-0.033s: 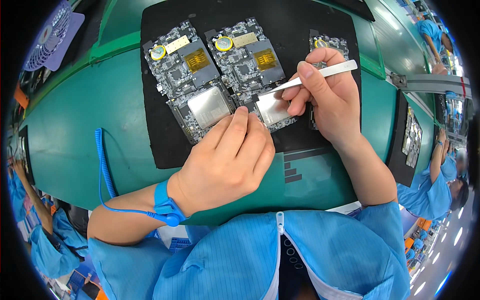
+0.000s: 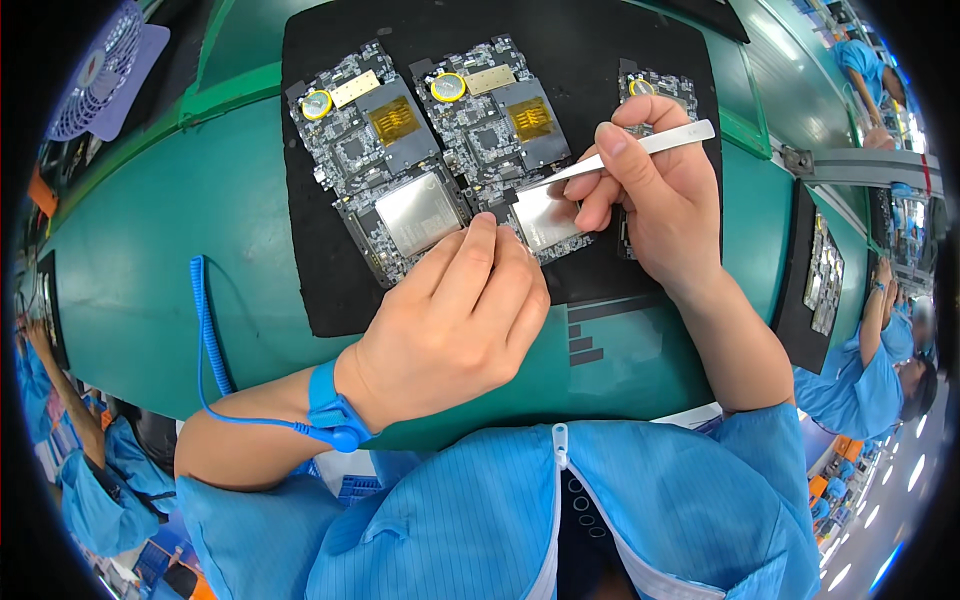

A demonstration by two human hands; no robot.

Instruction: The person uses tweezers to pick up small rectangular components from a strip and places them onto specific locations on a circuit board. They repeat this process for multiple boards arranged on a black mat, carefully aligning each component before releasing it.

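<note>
Between the thumb and fingers of my right hand is a pair of silver tweezers, slanting down to the left. Its tips meet the middle circuit board near a small black piece beside the silver metal shield. My left hand is closed, its fingertips pressed at that board's lower left edge. What the fingertips pinch, if anything, is hidden. Another circuit board lies to the left, with a like shield. A third board is partly covered by my right hand.
A black mat lies under the boards on the green table. From my left wrist strap a coiled blue cord runs across the table. A purple fan stands far left. More boards lie at right, near co-workers.
</note>
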